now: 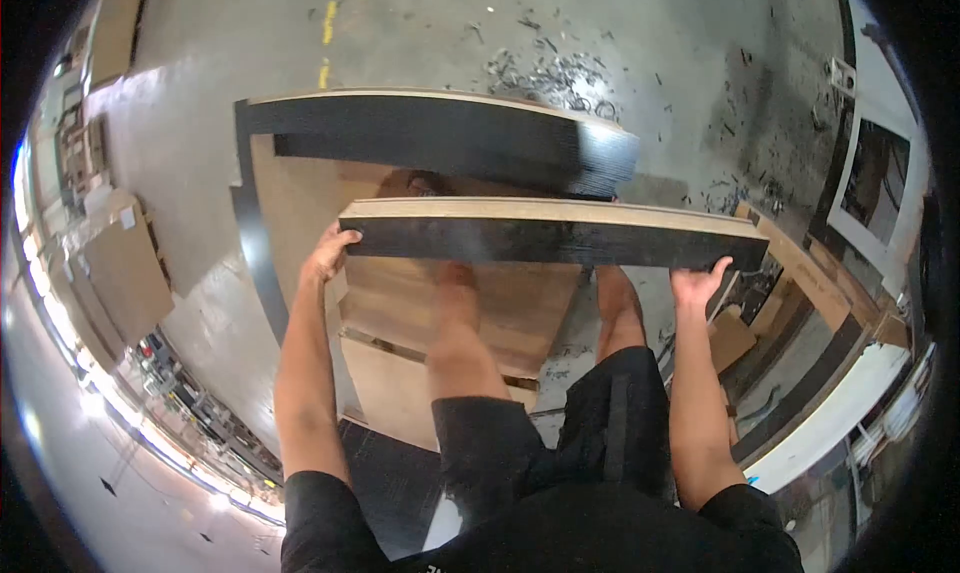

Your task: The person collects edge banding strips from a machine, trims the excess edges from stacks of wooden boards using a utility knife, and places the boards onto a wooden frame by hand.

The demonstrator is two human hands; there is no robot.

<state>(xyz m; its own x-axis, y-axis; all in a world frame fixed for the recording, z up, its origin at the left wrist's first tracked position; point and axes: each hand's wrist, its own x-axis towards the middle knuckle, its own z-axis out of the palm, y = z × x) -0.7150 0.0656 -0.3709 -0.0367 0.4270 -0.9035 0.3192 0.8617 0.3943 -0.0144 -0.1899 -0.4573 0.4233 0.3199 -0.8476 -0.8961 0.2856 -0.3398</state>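
Across the front of my body I hold a long black-faced wooden board (545, 241), its pale, stepped edge turned away from me. My left hand (326, 251) grips its left end, the thumb on the black face. Near the other end my right hand (698, 283) is closed on the lower edge, thumb pointing out to the right; some of its fingers are hidden beneath. Beyond and below lies a stack of similar black boards (420, 133) on a brown wooden panel (400, 293). The held board covers part of that stack.
Dark shavings (560, 78) litter the grey floor beyond the stack. On the right stand a wooden frame (800, 263) and a white machine (870, 188) with a dark window. Flattened cardboard (120, 268) is at the left. My legs are close beside the panel.
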